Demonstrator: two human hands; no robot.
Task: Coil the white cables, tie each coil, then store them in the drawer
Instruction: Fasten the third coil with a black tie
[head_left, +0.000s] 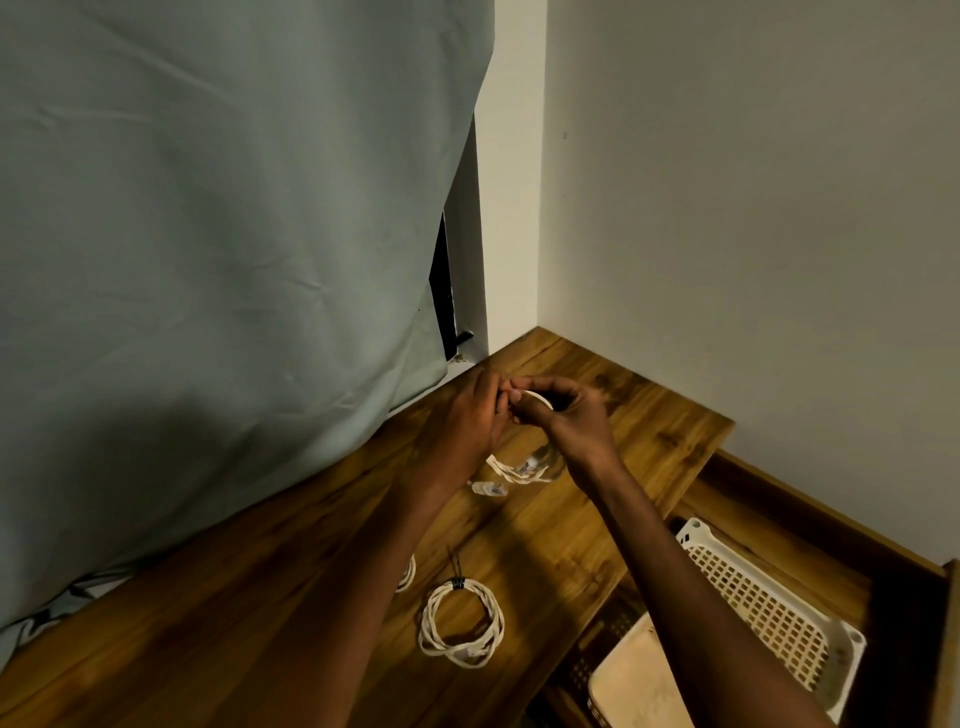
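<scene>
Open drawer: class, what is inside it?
The drawer holds a white lattice basket and a tan flat thing. The right arm covers part; beneath them is hidden.

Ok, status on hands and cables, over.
Left hand and right hand both pinching the white cable, mid-coil. One tied coil on desk. Nothing in the way.

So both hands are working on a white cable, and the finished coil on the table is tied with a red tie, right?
Not quite. In the head view both hands, left hand and right hand, do hold a white cable, but the finished coil on the table is tied with a black tie, not red.
</scene>
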